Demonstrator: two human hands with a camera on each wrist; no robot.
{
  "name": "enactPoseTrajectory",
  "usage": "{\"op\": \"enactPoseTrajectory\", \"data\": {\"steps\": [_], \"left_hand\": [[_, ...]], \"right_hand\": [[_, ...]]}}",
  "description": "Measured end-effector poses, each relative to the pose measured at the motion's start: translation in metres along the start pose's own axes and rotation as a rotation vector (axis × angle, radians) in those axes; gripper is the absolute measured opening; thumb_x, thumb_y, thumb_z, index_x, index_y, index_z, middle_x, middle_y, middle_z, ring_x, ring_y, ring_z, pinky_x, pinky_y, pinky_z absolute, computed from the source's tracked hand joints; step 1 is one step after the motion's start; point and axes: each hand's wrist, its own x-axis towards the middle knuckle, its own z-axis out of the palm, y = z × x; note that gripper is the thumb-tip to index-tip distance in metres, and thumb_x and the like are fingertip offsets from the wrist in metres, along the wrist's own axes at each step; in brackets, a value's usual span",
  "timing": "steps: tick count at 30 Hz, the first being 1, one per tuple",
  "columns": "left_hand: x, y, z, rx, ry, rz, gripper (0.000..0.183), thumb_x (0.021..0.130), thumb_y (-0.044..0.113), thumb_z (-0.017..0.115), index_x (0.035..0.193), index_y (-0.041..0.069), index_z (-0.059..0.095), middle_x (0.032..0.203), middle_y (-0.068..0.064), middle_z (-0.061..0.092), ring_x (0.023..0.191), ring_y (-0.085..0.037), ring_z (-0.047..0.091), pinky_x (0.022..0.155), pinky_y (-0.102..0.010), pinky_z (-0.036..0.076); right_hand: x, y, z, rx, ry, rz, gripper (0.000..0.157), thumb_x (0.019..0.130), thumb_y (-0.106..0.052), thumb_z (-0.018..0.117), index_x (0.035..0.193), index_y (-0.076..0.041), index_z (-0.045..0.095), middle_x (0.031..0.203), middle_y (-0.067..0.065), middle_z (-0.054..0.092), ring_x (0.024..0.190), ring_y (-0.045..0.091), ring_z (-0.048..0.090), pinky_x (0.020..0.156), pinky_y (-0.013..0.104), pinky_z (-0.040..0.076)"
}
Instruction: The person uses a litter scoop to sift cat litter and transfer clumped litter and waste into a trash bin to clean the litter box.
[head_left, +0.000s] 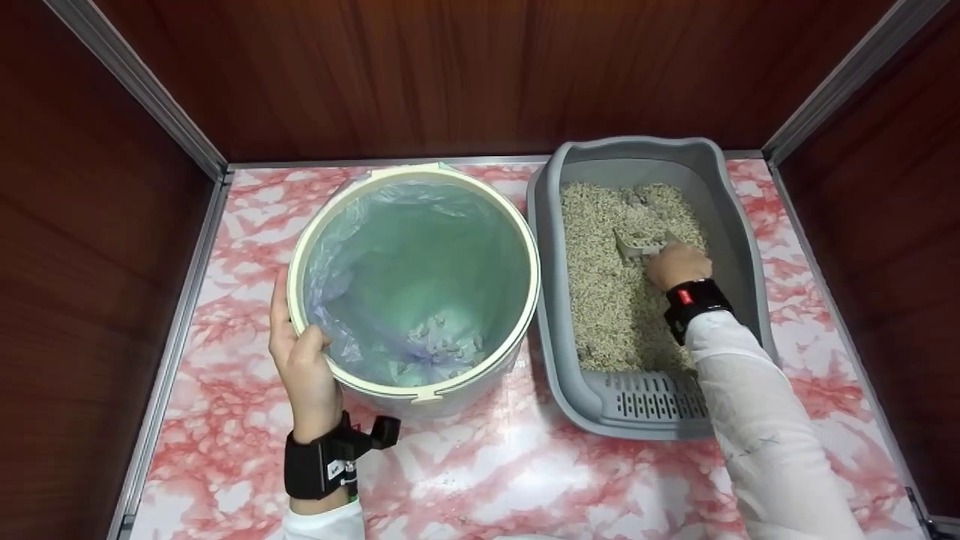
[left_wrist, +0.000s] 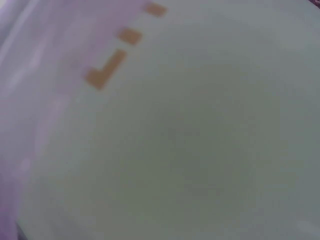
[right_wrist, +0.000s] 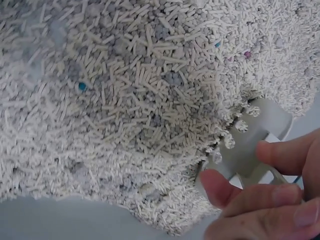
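Note:
In the head view, my right hand (head_left: 679, 266) grips the handle of a pale litter scoop (head_left: 637, 244) inside a grey litter box (head_left: 551, 300). The scoop's head is sunk in the pellet litter (head_left: 604, 307), its front edge covered; the right wrist view shows its slots and pellets along them. To the left, my left hand (head_left: 304, 367) holds the rim of a round trash bin (head_left: 427, 394), thumb over the edge and fingers along the outer wall. A thin translucent bag (head_left: 337, 300) lines the bin, with several litter clumps (head_left: 442, 345) at the bottom. The left wrist view shows only a blurred pale surface.
Dark wood-look panels (head_left: 480, 75) enclose the back and both sides. Bin and litter box stand side by side, nearly touching, on a red-and-white marbled surface (head_left: 480, 472). A slotted grey step (head_left: 652, 395) forms the box's near end. Greyish clumps (head_left: 637, 202) lie toward the litter's far end.

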Motion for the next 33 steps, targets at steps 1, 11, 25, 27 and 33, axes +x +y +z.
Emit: {"op": "enactPoseTrajectory", "data": {"steps": [1,11,25,27,33], "left_hand": [[0.000,0.000,0.000,0.001,-0.001,0.002,0.085,0.069,-0.016,0.023,0.149,0.012,0.027,0.151,-0.005,0.033,0.133,-0.027,0.040,0.093,-0.030,0.047],[-0.001,0.000,-0.001,0.005,-0.002,0.001,0.085,0.069,-0.016,0.023,0.149,0.012,0.028,0.151,-0.005,0.033,0.133,-0.027,0.040,0.095,-0.030,0.046],[0.000,-0.001,-0.002,0.023,-0.012,0.008,0.084,0.069,-0.016,0.022,0.148,0.010,0.028,0.151,-0.008,0.033,0.132,-0.028,0.040,0.094,-0.029,0.047],[0.000,-0.001,-0.002,0.016,-0.013,0.010,0.084,0.069,-0.016,0.022,0.148,0.010,0.027,0.151,-0.008,0.033,0.132,-0.029,0.040,0.094,-0.030,0.047],[0.001,0.000,-0.001,-0.006,-0.019,0.006,0.083,0.069,-0.016,0.022,0.149,0.010,0.027,0.150,-0.009,0.034,0.131,-0.031,0.041,0.092,-0.030,0.048]], "right_hand": [[0.002,-0.001,0.001,0.007,0.007,0.001,0.041,0.090,-0.022,0.039,0.106,0.010,0.058,0.116,0.038,0.053,0.100,0.049,0.057,0.082,0.058,0.048],[0.004,-0.014,0.003,0.078,0.035,0.053,0.047,0.093,-0.023,0.036,0.118,0.012,0.054,0.119,0.036,0.055,0.103,0.049,0.057,0.082,0.057,0.049],[0.108,0.028,0.086,0.117,0.211,-0.136,0.049,0.087,-0.023,0.039,0.098,0.019,0.061,0.100,0.035,0.060,0.089,0.047,0.059,0.075,0.050,0.050],[0.095,0.021,0.076,0.242,0.182,-0.076,0.048,0.087,-0.023,0.041,0.103,0.019,0.060,0.106,0.035,0.059,0.095,0.046,0.059,0.080,0.049,0.050],[0.063,0.007,0.053,0.362,0.157,0.020,0.052,0.095,-0.029,0.038,0.107,0.017,0.059,0.114,0.035,0.056,0.100,0.042,0.059,0.082,0.046,0.050]]}}
